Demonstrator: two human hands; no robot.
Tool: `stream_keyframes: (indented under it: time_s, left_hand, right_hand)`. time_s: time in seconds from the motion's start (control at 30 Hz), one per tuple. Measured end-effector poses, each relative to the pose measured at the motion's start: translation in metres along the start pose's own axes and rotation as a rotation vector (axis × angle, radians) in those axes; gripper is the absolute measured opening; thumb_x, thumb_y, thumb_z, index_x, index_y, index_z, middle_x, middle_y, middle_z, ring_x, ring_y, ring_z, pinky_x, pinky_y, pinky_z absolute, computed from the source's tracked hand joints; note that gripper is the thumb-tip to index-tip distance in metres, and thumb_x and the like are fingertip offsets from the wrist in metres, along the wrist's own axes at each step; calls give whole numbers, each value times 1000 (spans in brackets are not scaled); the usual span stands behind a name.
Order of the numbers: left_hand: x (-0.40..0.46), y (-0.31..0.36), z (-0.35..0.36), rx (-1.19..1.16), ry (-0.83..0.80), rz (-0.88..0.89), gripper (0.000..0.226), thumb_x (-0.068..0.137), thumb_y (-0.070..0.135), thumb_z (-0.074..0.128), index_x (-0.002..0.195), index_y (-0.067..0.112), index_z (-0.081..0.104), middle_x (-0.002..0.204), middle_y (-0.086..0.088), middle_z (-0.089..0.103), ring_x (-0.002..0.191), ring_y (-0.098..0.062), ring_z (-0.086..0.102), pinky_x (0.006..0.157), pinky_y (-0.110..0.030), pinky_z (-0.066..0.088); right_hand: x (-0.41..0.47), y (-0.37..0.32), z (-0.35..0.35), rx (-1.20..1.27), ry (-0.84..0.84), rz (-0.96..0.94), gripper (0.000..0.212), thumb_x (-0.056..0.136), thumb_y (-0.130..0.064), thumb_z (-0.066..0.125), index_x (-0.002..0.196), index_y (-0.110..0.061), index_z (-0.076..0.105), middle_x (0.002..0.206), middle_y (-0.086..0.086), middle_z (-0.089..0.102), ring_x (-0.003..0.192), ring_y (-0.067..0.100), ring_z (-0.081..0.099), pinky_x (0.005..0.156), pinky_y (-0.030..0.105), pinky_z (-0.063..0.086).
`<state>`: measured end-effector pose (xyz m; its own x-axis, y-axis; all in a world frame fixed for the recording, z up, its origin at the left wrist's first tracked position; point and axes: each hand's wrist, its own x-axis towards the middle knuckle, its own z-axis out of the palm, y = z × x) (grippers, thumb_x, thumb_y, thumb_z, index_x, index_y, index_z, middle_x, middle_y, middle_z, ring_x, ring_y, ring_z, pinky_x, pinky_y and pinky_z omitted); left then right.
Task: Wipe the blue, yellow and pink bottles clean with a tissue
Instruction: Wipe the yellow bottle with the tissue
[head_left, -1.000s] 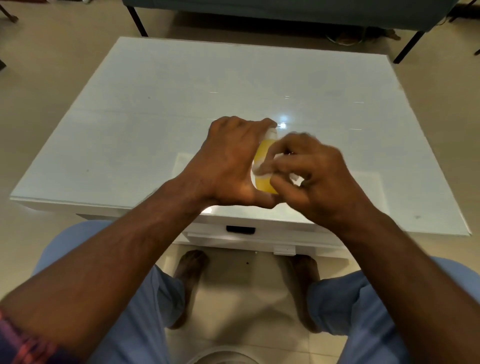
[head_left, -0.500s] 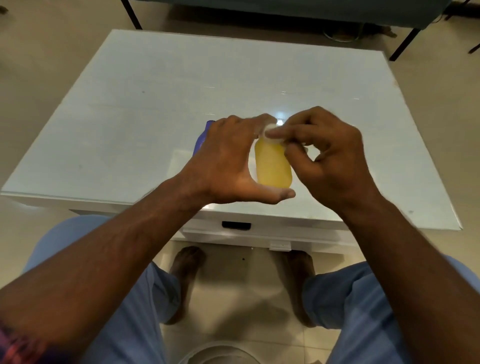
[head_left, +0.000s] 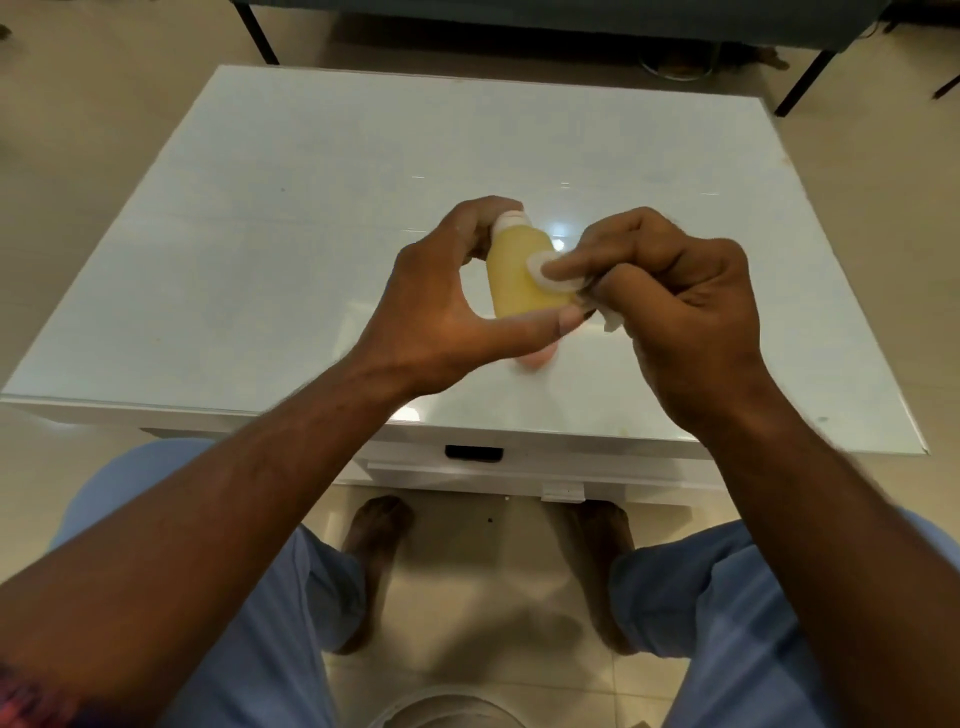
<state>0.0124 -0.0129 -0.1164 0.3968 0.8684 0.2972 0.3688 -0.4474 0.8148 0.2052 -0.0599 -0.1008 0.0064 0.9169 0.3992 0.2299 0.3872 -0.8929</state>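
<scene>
**Tissue drops from the cap to the side of the yellow bottle**

Half a second ago the right hand (head_left: 691, 317) pinched the tissue (head_left: 558, 275) at the cap; it has since slid down, and a fingertip presses the white wad against the bottle's (head_left: 519, 270) right side. The rest of the tissue trails from the curled fingers of that hand. The left hand (head_left: 447, 306) grips the yellow bottle, fingers behind its white cap and thumb under its base, holding it tilted above the near middle of the white table (head_left: 260, 218). A pinkish shape (head_left: 537, 358) shows just under the left thumb, likely the pink bottle, mostly hidden. The blue bottle, seen behind the left hand a moment ago, is out of sight. The wipe appears to be partway through the yellow bottle, moving from cap to body.
</scene>
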Motion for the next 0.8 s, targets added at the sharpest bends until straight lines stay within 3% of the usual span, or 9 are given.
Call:
stream_keyframes:
  time_s: [0.1,0.23,0.43,0.6,0.8]
  left_hand:
    - [1,0,-3,14,1,5,93,67,68,76,140,19,48,129,9,58,118,-11,60,98,-32,55]
    - [-4,2,2,58,-120,89,105,63,73,76,144,16,43,139,4,54,125,-19,55,97,-39,55]
    - [3,-1,-2,-3,30,8,89,68,65,77,138,17,50,127,5,60,115,-15,61,96,-35,56]
    - [-1,2,3,28,-58,75,94,67,70,74,140,18,47,133,8,56,121,-15,58,95,-33,56]
    - [4,-4,1,-12,55,-87,85,68,71,72,135,23,52,122,12,61,113,-8,62,97,-36,56]
  right_hand:
    - [-1,1,2,-35,-1,-30,38,93,6,51,107,-16,78,100,6,70,96,19,67,78,26,55]
    - [1,9,1,-55,66,112,33,99,-1,54,117,-14,78,114,5,75,106,16,70,84,26,56]
    - [-1,-1,3,-8,-2,-40,40,92,5,49,106,-21,77,97,3,69,96,14,66,80,23,54]
    - [2,9,2,-52,60,87,33,101,1,53,122,-12,76,117,9,74,110,19,70,87,32,60]
    - [-2,1,2,16,-9,-12,41,93,6,49,111,-19,76,98,2,70,98,15,66,81,25,53]
